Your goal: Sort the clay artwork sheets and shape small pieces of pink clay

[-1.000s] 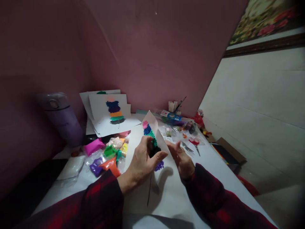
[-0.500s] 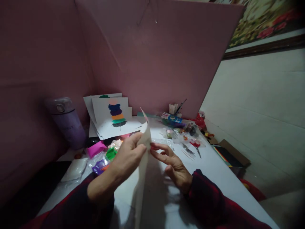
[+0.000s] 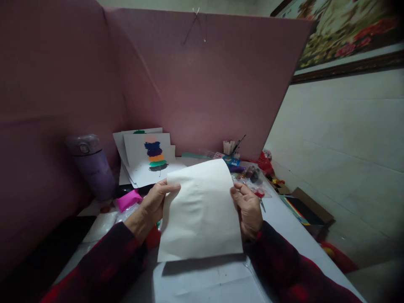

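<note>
A blank white sheet of paper [image 3: 200, 214] is held up above the table, its face toward me and its upper right corner curving back. My left hand [image 3: 153, 204] pinches its left edge, thumb in front and fingers behind. On the opposite edge, my right hand [image 3: 248, 208] grips the paper between thumb and fingers. Beneath it lies a white surface [image 3: 205, 282], partly in shadow. Close to my left hand is a bright pink packet [image 3: 128, 200] among clear plastic bags. Scissors [image 3: 262, 203] show just past my right hand, partly hidden.
A purple bottle [image 3: 94, 172] stands at the left. Sheets with painted colour bands [image 3: 154, 158] lean against the pink partition [image 3: 202, 84]. Behind the paper are a brush [image 3: 238, 144] and plastic-wrapped items [image 3: 252, 173]. An open cardboard box [image 3: 311, 206] sits right of the table.
The paper has turned from edge-on to facing me. My right hand, formerly with fingers loosely extended at its edge, has closed on the right side; my left hand has shifted left.
</note>
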`<state>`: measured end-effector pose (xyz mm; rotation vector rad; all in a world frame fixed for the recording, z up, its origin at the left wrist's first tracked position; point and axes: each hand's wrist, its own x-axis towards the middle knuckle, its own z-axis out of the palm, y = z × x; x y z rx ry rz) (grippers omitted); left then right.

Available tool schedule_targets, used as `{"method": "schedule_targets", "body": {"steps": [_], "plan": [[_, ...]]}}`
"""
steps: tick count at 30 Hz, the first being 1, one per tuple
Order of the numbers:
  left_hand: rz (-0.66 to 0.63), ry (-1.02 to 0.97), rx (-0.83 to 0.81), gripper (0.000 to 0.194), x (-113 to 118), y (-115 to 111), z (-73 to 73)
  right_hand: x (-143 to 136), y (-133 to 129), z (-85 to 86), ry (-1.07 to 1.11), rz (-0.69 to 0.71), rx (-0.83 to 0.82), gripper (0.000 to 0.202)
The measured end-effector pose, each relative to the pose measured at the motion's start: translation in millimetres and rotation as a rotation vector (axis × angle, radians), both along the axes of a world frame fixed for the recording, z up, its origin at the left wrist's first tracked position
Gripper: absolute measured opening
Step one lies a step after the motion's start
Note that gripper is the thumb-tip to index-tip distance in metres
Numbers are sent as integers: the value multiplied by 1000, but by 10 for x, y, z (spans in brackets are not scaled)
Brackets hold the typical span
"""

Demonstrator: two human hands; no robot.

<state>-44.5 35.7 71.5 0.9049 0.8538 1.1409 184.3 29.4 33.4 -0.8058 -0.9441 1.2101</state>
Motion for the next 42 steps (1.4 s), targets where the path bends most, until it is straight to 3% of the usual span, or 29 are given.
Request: {"method": "schedule_targets", "body": {"steps": [9, 12, 15, 19, 22, 26, 29, 32, 35, 38, 42], "plan": [[98, -10, 52, 31, -7, 42, -5, 42, 79, -36, -134, 11, 27, 40], [195, -56, 104, 32, -60, 82, 22, 97, 106, 54, -289, -61, 66, 39], [337, -100, 131, 28, -176, 128, 94, 213, -2, 283, -575, -121, 99, 34], [509, -205, 119, 24, -385, 160, 259, 336, -500, 498, -1260, 2, 139, 27], [554, -305, 171, 22, -551, 166, 385, 337, -973, 327, -1667, 114, 88, 18], [611, -405, 220, 19, -717, 182, 486, 299, -1296, -64, -1843, 73, 75, 11], [613, -455, 206, 20, -758, 194, 494, 336, -1180, -112, -1865, 12, 101, 18], [559, -481, 166, 21, -741, 197, 472, 421, -852, 35, -1896, -84, 108, 22], [583, -493, 124, 23, -719, 193, 461, 454, -506, 190, -2005, -135, 122, 20], [598, -505, 94, 22, -733, 190, 471, 334, -256, 275, -2083, -149, 176, 18], [603, -532, 134, 22, -815, 199, 483, -20, 2, 269, -1874, -66, 289, 24]]}}
